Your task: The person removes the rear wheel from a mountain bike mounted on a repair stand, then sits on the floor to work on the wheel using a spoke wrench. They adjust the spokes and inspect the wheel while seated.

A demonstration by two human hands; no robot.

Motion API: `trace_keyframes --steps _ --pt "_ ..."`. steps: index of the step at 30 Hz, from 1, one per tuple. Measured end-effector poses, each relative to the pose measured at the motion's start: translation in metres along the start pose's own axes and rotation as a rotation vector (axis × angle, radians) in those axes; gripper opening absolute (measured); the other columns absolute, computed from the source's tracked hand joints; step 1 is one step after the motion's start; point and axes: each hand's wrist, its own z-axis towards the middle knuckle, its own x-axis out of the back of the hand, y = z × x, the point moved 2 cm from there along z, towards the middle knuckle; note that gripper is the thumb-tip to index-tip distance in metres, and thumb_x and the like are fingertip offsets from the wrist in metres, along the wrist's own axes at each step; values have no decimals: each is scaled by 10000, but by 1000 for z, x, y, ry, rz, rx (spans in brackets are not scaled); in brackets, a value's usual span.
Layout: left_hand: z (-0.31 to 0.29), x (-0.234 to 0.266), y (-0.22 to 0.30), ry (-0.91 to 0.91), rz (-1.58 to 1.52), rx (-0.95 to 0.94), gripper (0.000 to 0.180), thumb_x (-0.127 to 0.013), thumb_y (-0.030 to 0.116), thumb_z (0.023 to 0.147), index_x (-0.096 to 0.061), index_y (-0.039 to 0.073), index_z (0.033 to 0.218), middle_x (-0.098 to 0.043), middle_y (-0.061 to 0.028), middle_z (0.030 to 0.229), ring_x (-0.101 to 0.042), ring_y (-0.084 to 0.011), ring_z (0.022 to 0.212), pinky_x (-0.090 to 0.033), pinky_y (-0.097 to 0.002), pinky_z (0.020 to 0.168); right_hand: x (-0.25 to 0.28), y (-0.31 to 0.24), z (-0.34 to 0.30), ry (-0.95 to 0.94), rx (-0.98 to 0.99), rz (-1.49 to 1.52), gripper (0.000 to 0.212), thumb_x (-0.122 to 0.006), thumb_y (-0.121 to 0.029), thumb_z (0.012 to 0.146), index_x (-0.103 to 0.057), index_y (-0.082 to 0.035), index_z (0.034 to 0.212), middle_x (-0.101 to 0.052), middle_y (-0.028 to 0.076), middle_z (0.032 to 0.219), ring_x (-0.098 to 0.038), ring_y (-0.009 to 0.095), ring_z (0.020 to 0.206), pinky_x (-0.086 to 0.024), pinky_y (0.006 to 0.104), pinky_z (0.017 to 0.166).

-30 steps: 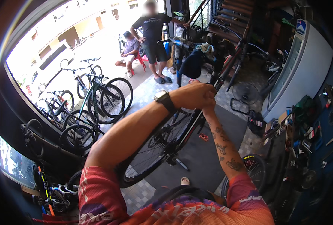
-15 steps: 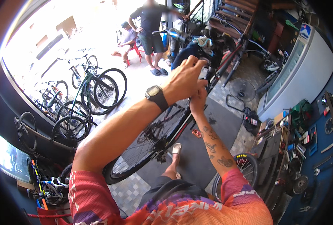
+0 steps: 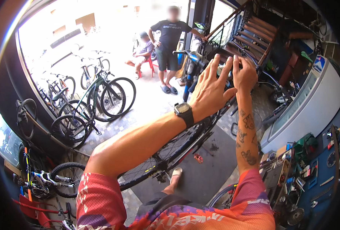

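Note:
My left hand (image 3: 213, 89), with a watch (image 3: 183, 109) on its wrist, is raised in front of me, fingers stretched out and apart. Beside it on the right is my right hand (image 3: 245, 74), its fingers curled in and pressed together. Whatever it may hold is too small or hidden to make out. Beneath both arms a bicycle stands at a slant, its wheel hub (image 3: 161, 165) showing below my left forearm. My hands hide much of its front part.
Several parked bicycles (image 3: 91, 97) stand at the left by the bright opening. A standing person (image 3: 171, 42) and a seated person (image 3: 141, 50) are beyond. A white display fridge (image 3: 298, 109) is at the right, above a blue bench (image 3: 326, 168) with tools. Wooden stairs (image 3: 256, 34) rise behind.
Both hands have moved right and come apart slightly. My left fingers, bent before, are now straightened. The view has tilted up, so more of the stairs and the standing person shows.

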Motion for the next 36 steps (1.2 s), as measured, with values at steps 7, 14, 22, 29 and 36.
trace_keyframes --steps 7,14,22,29,36 --pt "-10 9 -15 -64 -17 172 947 -746 399 958 -212 114 1687 -223 -325 1670 -282 -547 1523 -311 -556 1233 -1 7 -12 -102 -141 -22 258 -605 -271 1065 -793 -95 1090 -793 95 1003 -759 320 885 -588 420 749" --pt "-18 -5 -23 -270 -135 172 877 -775 373 923 -333 79 1621 -339 -330 1589 -396 -527 1447 -379 -529 1196 -2 3 -13 -11 -79 71 333 -578 -6 982 -705 -128 1264 -778 52 1173 -763 243 1048 -605 381 857" --pt "-43 -31 -37 -1213 230 26 702 -723 512 912 -602 87 1458 -566 -268 1432 -565 -428 1336 -488 -498 1093 -1 4 -16 -20 -105 103 303 -562 11 975 -713 -118 1203 -781 45 1162 -760 245 1054 -604 375 863" --pt "-37 -55 -46 -1321 232 43 653 -715 538 903 -674 87 1374 -712 -186 1290 -652 -357 1260 -519 -487 1048 -4 4 -16 -18 -130 121 283 -569 -7 979 -722 -139 1176 -801 0 1098 -772 221 1005 -604 361 816" --pt "-24 -75 -43 -1396 312 23 642 -715 538 906 -677 84 1358 -727 -176 1276 -675 -368 1227 -542 -517 1017 -6 4 -16 32 -121 124 278 -569 -7 978 -728 -149 1157 -810 -24 1057 -782 219 949 -603 350 770"
